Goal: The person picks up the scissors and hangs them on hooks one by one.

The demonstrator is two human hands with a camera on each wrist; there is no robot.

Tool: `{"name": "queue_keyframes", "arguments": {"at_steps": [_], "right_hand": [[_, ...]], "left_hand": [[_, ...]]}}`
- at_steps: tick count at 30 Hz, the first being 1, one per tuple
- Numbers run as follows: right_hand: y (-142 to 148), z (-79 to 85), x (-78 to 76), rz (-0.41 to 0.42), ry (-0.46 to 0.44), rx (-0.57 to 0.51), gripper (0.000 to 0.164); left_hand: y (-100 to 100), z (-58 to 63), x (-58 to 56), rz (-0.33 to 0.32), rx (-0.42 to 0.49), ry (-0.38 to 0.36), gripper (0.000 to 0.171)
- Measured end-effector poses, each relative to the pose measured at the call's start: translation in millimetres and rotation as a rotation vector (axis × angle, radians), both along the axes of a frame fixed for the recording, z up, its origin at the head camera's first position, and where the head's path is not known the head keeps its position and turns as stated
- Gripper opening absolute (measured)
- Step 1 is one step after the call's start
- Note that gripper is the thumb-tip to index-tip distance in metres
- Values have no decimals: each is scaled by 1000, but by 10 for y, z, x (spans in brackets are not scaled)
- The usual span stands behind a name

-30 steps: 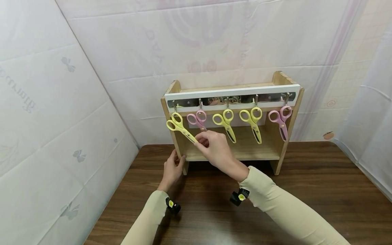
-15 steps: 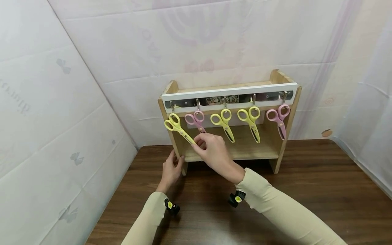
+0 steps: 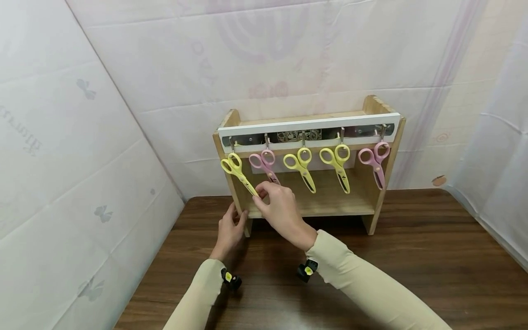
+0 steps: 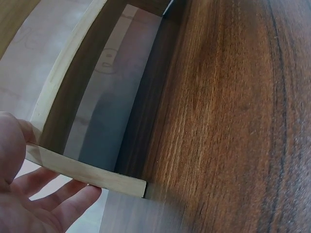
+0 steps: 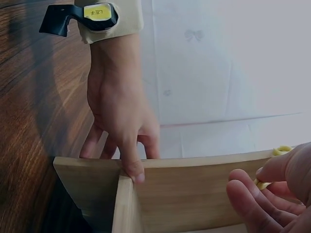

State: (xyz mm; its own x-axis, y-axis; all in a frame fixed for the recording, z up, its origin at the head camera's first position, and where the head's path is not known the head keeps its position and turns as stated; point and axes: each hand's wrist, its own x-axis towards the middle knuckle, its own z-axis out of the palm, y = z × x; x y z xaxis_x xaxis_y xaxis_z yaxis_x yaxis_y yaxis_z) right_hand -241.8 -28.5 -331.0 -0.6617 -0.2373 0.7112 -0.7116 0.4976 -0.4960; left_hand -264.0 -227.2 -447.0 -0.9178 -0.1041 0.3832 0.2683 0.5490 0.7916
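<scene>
On the leftmost hook of the rack hangs a pair of yellow scissors [image 3: 240,173], slanting down to the right. My right hand [image 3: 278,206] pinches its blade end between thumb and fingers; the tip is hidden. Behind that hand hangs a pair of pink scissors [image 3: 264,162], its lower end covered. My left hand [image 3: 229,229] grips the left side panel of the small wooden shelf [image 3: 321,212], low down. In the left wrist view its fingers [image 4: 73,199] lie on the panel's outer side. In the right wrist view the thumb rests where panel and board meet.
Farther right hang two more yellow scissors [image 3: 304,170] [image 3: 339,167] and one pink pair [image 3: 376,162]. The hooks sit on a white strip with a shiny metal band [image 3: 359,131]. The shelf stands on a brown wooden table [image 3: 416,247]; white sheeting [image 3: 123,151] hangs behind and at the sides.
My right hand has shifted slightly left and down, bringing the yellow scissors' blade end with it, so they hang steeper. The left hand keeps its grip on the shelf. The head view has shifted a little.
</scene>
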Motion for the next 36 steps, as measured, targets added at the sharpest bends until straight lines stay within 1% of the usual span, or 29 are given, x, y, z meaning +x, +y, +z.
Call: {"name": "queue_keyframes", "arguments": {"at_steps": [6,13,16,22,30,36], "right_hand": [[-78,-47,-37,-10,5,-4,6],[-101,-80,-80,-19,-2,-5,7],[-112,-92,-93,-21,-15,-4,7],[-140,-106,-101,4,-26,-17,8],[-155,-110,-106,-15,-29,1,9],[-163,-109,-108,-26,-25,12,10]], "left_hand": [[-3,0,0,3,7,-22,45],[11,2,-5,1,1,14,46],[16,8,-4,2,-2,13,46],[23,12,0,13,4,-13,46],[19,4,3,14,-1,-11,46],[31,20,12,20,-1,-8,46]]}}
